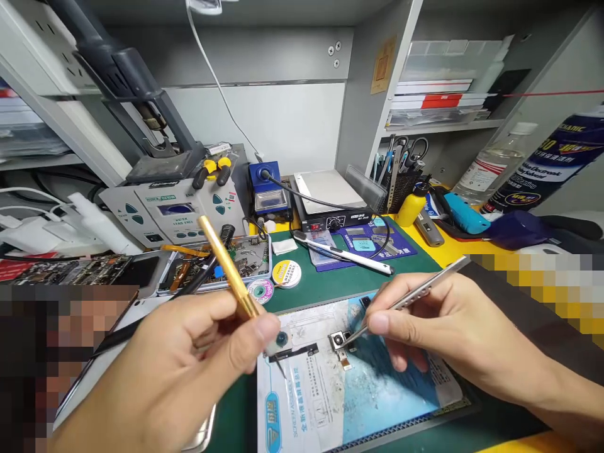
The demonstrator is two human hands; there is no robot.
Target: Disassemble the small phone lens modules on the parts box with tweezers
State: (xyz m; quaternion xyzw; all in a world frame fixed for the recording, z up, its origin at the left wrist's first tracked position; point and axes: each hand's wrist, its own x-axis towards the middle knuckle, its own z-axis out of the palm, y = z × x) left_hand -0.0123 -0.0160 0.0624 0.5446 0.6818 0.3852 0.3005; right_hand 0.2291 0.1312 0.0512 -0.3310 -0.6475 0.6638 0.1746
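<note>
My left hand (189, 358) is closed around a slim gold-handled tool (226, 264), held tilted with its thin dark tip pointing down. In my right hand (434, 321) are metal tweezers (415, 292), pinched between thumb and fingers. The tweezer tips touch, or nearly touch, a small square phone camera module (338, 340) with a flex connector. This module lies on a white and blue printed pad (311, 415). A small round lens-like part (282, 340) appears just beyond my left thumb. Beside it is a narrow black strip (297, 352).
A hot-air station (184, 211) and a hot plate (330, 192) stand at the back. A soldering handle (344, 253) lies across the green mat (311, 286). Open circuit boards (245, 255) sit at left. Bottles, a spray can (552, 163) and a tool holder (401, 176) line the right.
</note>
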